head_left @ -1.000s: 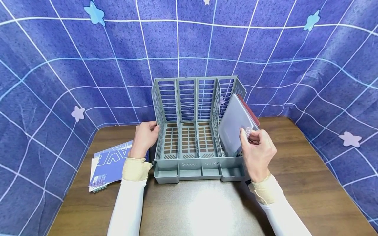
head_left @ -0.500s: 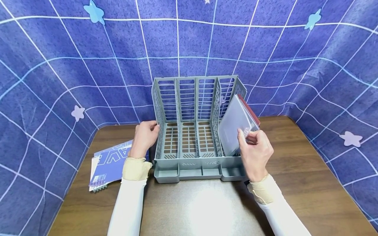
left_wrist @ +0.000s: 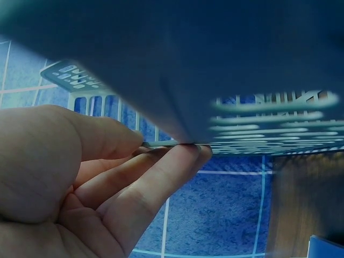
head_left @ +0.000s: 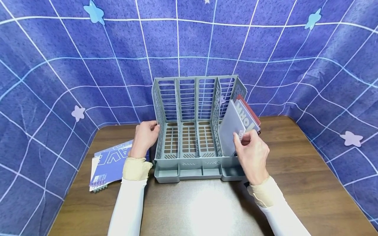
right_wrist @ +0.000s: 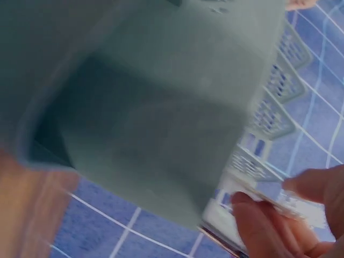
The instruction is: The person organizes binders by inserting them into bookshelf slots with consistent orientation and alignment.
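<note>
A grey-green desk file organizer (head_left: 189, 160) with upright slatted dividers stands on the table. My left hand (head_left: 144, 137) pinches the front edge of its left side wall (left_wrist: 177, 97) between thumb and fingers. My right hand (head_left: 253, 155) pinches the coil-bound edge of a notebook (head_left: 230, 127) with a pale translucent cover, which stands tilted in the rightmost compartment. Just right of it lean a grey notebook (head_left: 247, 116) with large pale letters and a red-covered one (head_left: 250, 109). In the right wrist view the notebook's edge (right_wrist: 269, 201) runs between my thumb and fingers.
Several blue and white coil notebooks (head_left: 110, 164) lie fanned on the wooden table (head_left: 310, 183), left of the organizer and partly behind my left wrist. Shallow trays (head_left: 190, 173) run along the organizer's front. A blue grid-patterned cloth (head_left: 189, 42) hangs around the table.
My right hand has moved left with the translucent notebook, tilting it away from the others. The lettered grey notebook behind it has come into view. My left hand has stayed in place.
</note>
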Demonstrator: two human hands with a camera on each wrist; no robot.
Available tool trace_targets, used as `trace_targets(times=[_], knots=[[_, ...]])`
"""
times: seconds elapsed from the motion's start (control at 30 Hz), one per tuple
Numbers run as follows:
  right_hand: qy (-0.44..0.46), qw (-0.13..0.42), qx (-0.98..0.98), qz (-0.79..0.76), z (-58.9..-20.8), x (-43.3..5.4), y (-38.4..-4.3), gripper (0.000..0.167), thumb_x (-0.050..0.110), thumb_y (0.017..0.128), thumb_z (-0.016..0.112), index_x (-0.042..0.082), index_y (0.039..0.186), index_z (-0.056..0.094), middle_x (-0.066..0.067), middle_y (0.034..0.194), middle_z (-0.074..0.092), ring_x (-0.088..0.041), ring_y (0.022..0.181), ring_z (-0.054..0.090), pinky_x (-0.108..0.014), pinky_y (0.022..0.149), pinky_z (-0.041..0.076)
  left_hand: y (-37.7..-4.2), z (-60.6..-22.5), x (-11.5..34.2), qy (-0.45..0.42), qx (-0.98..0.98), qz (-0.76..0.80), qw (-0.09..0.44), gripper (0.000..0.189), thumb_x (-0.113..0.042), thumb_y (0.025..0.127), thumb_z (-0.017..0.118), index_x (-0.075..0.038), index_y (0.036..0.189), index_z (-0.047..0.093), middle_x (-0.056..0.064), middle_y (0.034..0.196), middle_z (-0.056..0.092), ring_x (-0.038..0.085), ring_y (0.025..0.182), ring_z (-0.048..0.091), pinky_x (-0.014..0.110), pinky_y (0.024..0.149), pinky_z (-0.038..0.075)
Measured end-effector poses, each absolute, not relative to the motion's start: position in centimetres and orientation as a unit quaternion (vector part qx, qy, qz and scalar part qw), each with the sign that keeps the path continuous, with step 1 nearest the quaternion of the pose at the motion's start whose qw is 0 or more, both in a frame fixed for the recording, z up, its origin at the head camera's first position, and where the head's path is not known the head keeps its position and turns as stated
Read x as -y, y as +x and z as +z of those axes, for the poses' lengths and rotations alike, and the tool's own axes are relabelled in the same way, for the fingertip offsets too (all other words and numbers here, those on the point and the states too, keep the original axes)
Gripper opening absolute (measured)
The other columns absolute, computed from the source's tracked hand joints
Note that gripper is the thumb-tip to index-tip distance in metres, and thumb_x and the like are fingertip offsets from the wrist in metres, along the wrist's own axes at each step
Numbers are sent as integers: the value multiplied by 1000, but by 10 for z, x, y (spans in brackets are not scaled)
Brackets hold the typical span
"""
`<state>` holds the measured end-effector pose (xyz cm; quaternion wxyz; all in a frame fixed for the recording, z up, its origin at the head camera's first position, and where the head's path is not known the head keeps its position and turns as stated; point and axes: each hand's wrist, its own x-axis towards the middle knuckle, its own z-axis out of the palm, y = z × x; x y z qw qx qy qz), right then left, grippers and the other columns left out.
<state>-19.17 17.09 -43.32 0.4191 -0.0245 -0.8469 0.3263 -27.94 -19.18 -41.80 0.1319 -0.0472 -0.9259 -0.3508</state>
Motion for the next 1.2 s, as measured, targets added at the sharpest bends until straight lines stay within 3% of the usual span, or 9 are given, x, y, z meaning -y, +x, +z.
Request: trace_targets(times=[0.17,0.47,0.63,0.9,1.2], knots=[[-34,388,873,295,-423,-177,-185,33,37,85,84,10,83,66,-5,70,74,-30,60,69,-53,59,46,-279,-417,191,-44,927,-347,131,22,-19,103,60,-10,112,78,4,95,79,25,81,68,42,73,53],[-43,350,899,258,-411,-186,-179,35,43,84,85,12,72,74,-2,63,71,-32,55,69,-56,58,48,-277,-417,191,-45,926,-348,138,21,-17,101,61,-9,110,78,5,97,80,27,89,71,47,80,55],[-43,345,907,239,-407,-188,-178,36,43,83,85,13,67,75,-5,58,69,-39,52,65,-59,56,48,-278,-417,191,-48,926,-346,143,19,-17,101,61,-10,104,78,3,91,79,26,83,69,44,75,53],[-53,296,929,213,-403,-195,-173,42,48,84,82,15,61,73,-12,57,67,-48,56,64,-61,56,48,-278,-417,191,-48,926,-351,134,20,-17,102,61,-10,108,78,4,95,80,26,86,70,45,77,54],[-45,276,936,213,-394,-203,-170,44,51,86,80,17,58,73,-8,55,66,-44,53,63,-60,54,47,-279,-417,191,-48,927,-346,137,20,-18,102,61,-9,106,78,5,93,79,27,86,71,45,76,54]])
